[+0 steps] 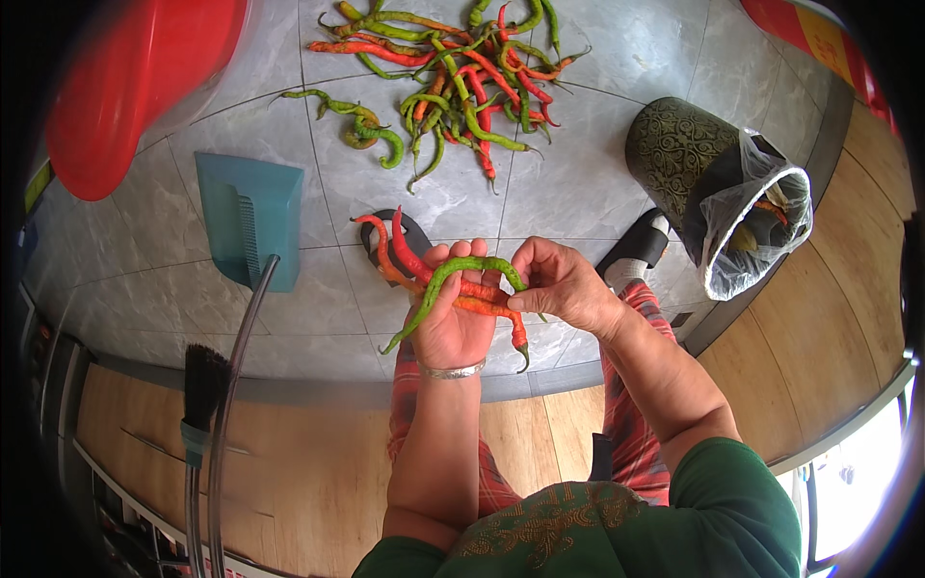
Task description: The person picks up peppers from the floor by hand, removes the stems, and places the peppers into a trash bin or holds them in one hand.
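Across the palm of my left hand lie two red-orange chili peppers and a curved green chili pepper, pinned under the thumb. The orange-red pepper ends in a green stem at lower right, while a redder pepper points its tip up and left. My right hand pinches the right-hand part of these peppers between thumb and fingers. Beyond my hands, a loose pile of red and green chili peppers is spread on the grey tiled floor.
At right a patterned trash bin lies tilted, its plastic liner facing me with scraps inside. To the left are a teal dustpan, a black-bristled broom and a red plastic basin. My sandalled feet flank the workspace.
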Demonstrator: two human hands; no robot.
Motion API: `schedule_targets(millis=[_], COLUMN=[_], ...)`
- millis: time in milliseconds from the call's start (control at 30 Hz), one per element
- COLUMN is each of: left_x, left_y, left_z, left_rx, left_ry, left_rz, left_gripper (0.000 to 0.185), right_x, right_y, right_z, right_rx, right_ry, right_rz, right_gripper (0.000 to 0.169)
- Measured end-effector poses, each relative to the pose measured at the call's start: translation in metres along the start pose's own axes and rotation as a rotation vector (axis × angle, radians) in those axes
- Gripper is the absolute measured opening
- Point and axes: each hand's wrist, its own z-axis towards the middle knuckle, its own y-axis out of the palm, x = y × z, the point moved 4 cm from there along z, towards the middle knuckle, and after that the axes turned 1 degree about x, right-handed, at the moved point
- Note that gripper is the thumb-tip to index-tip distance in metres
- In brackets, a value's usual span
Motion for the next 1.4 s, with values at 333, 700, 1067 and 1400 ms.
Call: schedule_targets(millis=[333, 700, 1067, 1400], left_x=[-0.013, -0.021, -0.016, -0.014], left_y=[-0.002, 0.004, -0.005, -0.002], left_z=[-0.002, -0.004, -0.009, -0.011], left_rx=[0.003, 0.048, 0.074, 0.185], left_ry=[-0.1, -0.131, -0.115, -0.151], left_rz=[0.059, 0.122, 0.002, 0.002], left_gripper=[0.02, 0.016, 0.017, 0.016], right_x=[0.006, -0.015, -0.042, -0.005], right_y=[-0.042, -0.153, -0.072, -0.064], right_z=[-0.068, -0.165, -0.119, 0.111], right_rx=[-0.07, 0.37, 0.376, 0.738], right_ry=[0.004, -0.317, -0.144, -0.278], right_rz=[0.287, 0.898, 0.407, -0.86], right_gripper=[0.013, 0.027, 0.019, 0.027])
